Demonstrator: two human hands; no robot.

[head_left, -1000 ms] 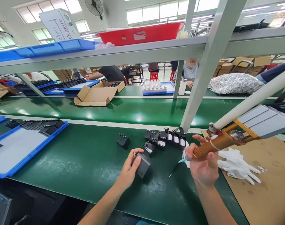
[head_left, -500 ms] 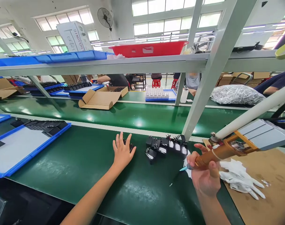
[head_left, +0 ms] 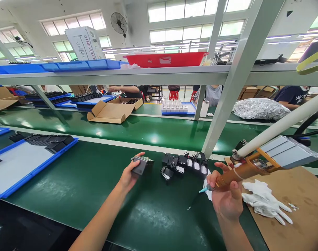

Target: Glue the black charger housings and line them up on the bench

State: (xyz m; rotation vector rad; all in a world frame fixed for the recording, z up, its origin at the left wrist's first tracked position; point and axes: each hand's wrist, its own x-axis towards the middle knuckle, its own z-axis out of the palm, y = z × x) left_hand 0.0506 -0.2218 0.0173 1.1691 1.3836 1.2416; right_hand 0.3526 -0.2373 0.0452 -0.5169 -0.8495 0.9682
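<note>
My left hand (head_left: pixel 127 179) grips a black adapter case (head_left: pixel 140 167), box-shaped, lifted a little off the green bench (head_left: pixel 153 216). In my right hand (head_left: pixel 228 202) is an orange-brown glue dispenser (head_left: pixel 236 175), with its teal nozzle (head_left: pixel 204 189) aimed left and slightly down. Between the hands, farther back, sits a cluster of black adapter cases (head_left: pixel 178 162), several with white glue-like filling showing. Some white material (head_left: pixel 208 193) lies just behind the nozzle; what it is I cannot tell.
At the left, a blue-rimmed tray (head_left: pixel 41 170) holds a row of black cases. White gloves (head_left: pixel 266 200) lie on brown cardboard (head_left: pixel 302 219) at the right. A slanted white post (head_left: pixel 221 122) and a pale tube (head_left: pixel 281 129) reach over the bench. Co-workers sit beyond the far bench.
My left hand has closed around a black adapter case, picked it up and turned it. My right hand still holds the dispenser in nearly the same place; the view has shifted slightly.
</note>
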